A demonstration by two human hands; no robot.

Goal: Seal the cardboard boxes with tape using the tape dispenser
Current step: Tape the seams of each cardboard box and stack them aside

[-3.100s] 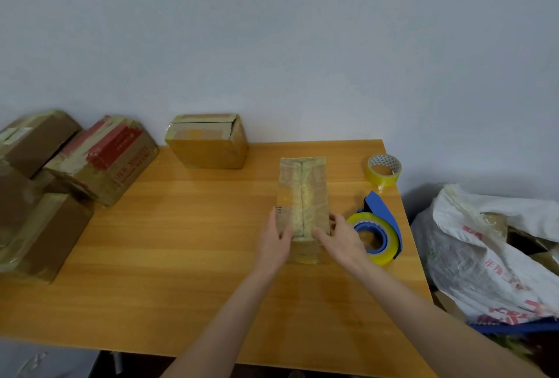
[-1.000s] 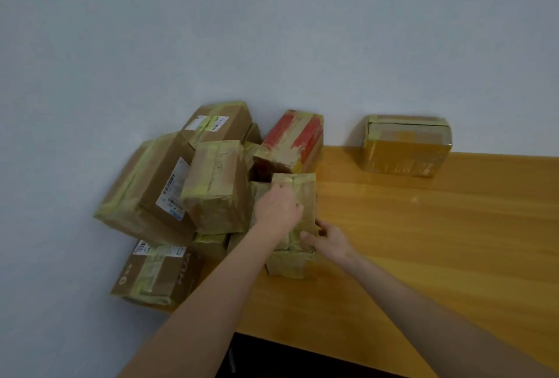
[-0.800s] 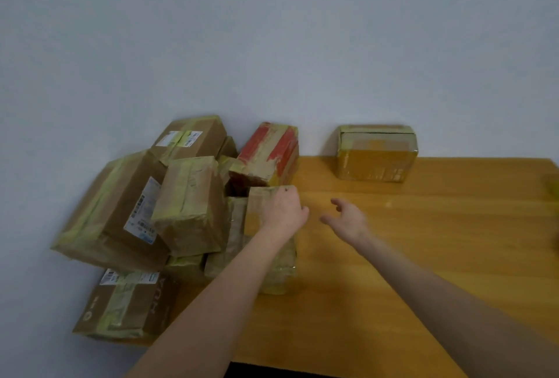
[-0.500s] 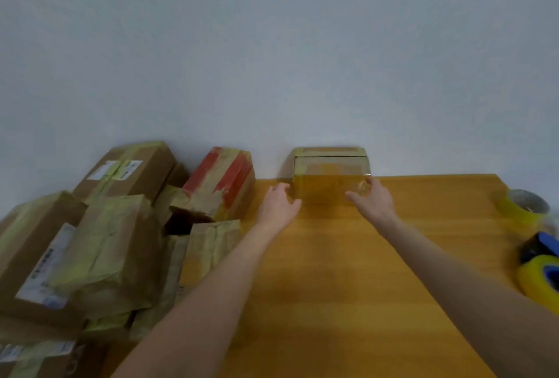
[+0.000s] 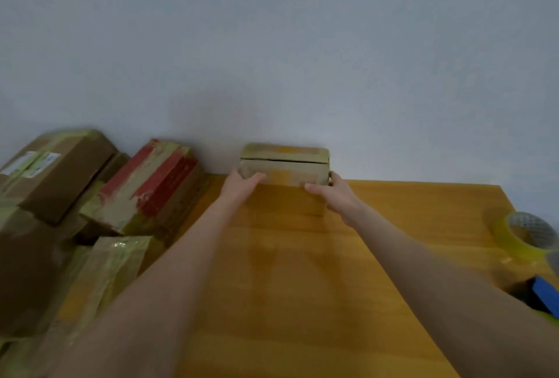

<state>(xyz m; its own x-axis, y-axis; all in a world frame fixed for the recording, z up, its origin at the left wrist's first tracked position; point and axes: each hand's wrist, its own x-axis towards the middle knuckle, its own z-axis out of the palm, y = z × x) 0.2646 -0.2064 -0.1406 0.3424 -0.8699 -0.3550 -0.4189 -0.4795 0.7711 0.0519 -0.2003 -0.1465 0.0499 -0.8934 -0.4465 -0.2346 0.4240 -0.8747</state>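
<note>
Perhaps six boxes (image 5: 284,166) — one tape roll (image 5: 527,235).

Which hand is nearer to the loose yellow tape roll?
Right. The right hand holds the right end of the box by the wall, to the left of the tape roll; the left hand holds its left end, farther away.

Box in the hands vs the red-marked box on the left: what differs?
The held box is plain tan with yellowish tape; the red-marked box carries broad red bands. The held box sits square to the wall on the table, gripped by the left hand and right hand; the red-marked box lies askew in the pile, untouched. Both are taped cardboard.
</note>
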